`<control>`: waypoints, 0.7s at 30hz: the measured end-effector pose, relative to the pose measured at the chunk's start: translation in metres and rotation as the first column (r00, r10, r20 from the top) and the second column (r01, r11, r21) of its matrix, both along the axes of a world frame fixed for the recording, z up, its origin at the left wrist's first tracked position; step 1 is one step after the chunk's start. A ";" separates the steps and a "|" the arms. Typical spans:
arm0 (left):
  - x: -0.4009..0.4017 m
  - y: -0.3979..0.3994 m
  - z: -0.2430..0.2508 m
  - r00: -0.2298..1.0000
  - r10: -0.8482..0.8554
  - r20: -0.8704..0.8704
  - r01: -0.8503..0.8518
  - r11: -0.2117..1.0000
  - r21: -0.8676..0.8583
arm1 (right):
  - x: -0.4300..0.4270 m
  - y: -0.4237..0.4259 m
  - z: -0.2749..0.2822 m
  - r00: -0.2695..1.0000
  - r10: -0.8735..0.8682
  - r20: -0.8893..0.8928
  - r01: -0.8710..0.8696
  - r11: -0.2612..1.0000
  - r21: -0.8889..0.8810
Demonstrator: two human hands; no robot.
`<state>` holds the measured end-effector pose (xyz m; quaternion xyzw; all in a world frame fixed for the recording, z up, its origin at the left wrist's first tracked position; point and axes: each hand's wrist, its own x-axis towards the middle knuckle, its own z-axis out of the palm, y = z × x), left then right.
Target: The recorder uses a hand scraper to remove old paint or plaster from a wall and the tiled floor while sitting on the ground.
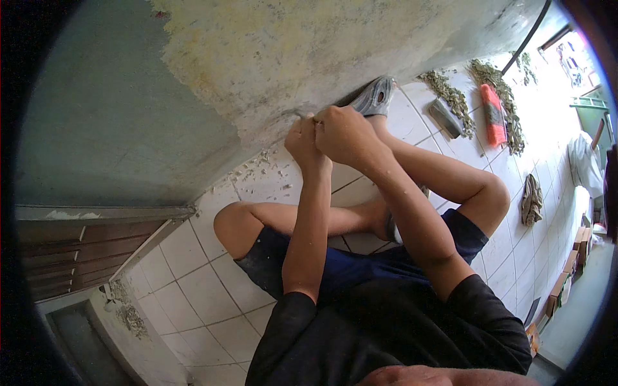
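Both my hands are close together at the foot of a wall (270, 62), with the knuckles nearly touching. My left hand (303, 142) and my right hand (345, 135) are curled around a thin grey tool (303, 115), mostly hidden by my fingers; its exact kind is not visible. Its exposed end meets the lower wall. Around that spot the surface is stripped to a rough yellowish-white layer, while grey-green paint (106, 111) still covers the left part. Pale flakes (260, 169) are scattered on the tiles below my left hand.
White floor tiles (207, 289) surround my bent legs, and my grey shoe (375, 99) is against the wall. To the right are scraping heaps (446, 89), a grey block (445, 118), an orange-and-grey brush-like thing (493, 116) and a crumpled rag (531, 200). A brown slatted door (91, 251) stands left.
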<state>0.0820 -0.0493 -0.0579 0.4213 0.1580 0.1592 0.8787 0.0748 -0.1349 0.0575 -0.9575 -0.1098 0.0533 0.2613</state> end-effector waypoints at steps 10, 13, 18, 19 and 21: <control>-0.002 0.076 0.019 0.963 -0.138 -0.229 0.206 0.929 0.306 | -0.072 0.021 -0.064 0.992 0.008 0.124 -0.040 0.965 0.258; -0.009 0.098 0.036 0.884 -0.323 -0.338 0.448 0.795 0.410 | -0.089 0.017 -0.105 0.999 -0.046 0.006 0.038 0.876 0.481; -0.019 0.136 0.020 0.880 -0.244 -0.407 0.446 0.715 0.538 | -0.083 0.036 -0.145 0.997 0.080 -0.014 -0.062 0.861 0.505; -0.021 0.145 0.010 0.897 -0.205 -0.392 0.408 0.726 0.554 | -0.080 0.043 -0.143 0.989 0.114 -0.092 -0.050 0.853 0.520; -0.027 0.150 -0.003 0.911 -0.166 -0.377 0.367 0.741 0.563 | -0.075 0.057 -0.143 0.982 0.131 -0.133 -0.041 0.848 0.529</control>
